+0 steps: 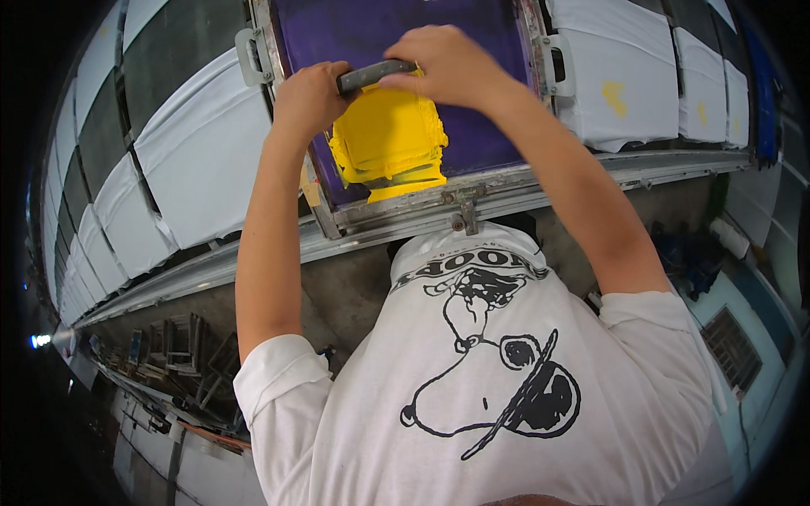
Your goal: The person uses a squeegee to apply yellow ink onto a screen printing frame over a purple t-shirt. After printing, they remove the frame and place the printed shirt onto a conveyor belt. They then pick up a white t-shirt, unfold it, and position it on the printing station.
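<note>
Both my hands are on a squeegee [374, 76] with a dark grey, worn handle. The fingers of my left hand [310, 99] wrap round its left end. My right hand [445, 69], slightly blurred, grips the other end, with its thumb on the near side. Below the handle, thick yellow ink [384, 133] covers the squeegee's lower part and lies on the purple mesh of a printing screen [485, 139]. Ridges of ink stand along the sides of this yellow patch. The squeegee's blade edge is hidden.
The screen's metal frame has a white handle [251, 57] on its left and another [557, 65] on its right. White garments [196, 156] lie in a row along the table to both sides; some at right bear yellow prints. A metal rail [253, 268] runs along the table's near edge. Wooden frames [187, 341] stand at lower left.
</note>
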Demonstrator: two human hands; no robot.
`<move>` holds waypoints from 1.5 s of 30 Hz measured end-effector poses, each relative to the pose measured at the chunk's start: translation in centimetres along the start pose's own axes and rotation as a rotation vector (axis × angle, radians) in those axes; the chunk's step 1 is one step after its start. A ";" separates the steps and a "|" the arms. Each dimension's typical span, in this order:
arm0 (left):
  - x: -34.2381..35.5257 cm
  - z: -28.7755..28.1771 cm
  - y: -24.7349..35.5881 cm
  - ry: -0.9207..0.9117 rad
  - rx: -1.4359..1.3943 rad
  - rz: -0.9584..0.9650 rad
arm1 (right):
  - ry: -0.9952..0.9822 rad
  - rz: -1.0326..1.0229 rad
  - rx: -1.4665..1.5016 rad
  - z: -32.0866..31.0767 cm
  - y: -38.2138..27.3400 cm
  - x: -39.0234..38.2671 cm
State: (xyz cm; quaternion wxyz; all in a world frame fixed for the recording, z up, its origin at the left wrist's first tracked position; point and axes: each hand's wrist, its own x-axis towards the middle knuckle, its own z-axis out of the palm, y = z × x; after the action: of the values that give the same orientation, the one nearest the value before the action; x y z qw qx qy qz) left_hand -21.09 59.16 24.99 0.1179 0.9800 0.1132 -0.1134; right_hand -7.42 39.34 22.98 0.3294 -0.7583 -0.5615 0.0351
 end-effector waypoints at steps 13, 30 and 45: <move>-12.0 4.7 4.4 -0.088 -0.149 0.039 | -0.170 0.202 0.210 4.0 -8.9 -11.5; -10.4 5.4 3.2 0.113 -0.092 0.041 | 0.602 1.049 0.092 -2.2 18.5 -14.7; -17.3 5.2 10.8 -0.064 -0.034 -0.071 | 0.733 1.111 0.292 -10.0 10.2 -11.8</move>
State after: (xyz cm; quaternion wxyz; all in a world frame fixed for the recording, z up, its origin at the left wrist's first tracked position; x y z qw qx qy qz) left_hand -35.87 44.23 26.62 0.1342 0.9691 0.1461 -0.1468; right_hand 0.91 22.82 21.52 0.5303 -0.8448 0.0698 0.0151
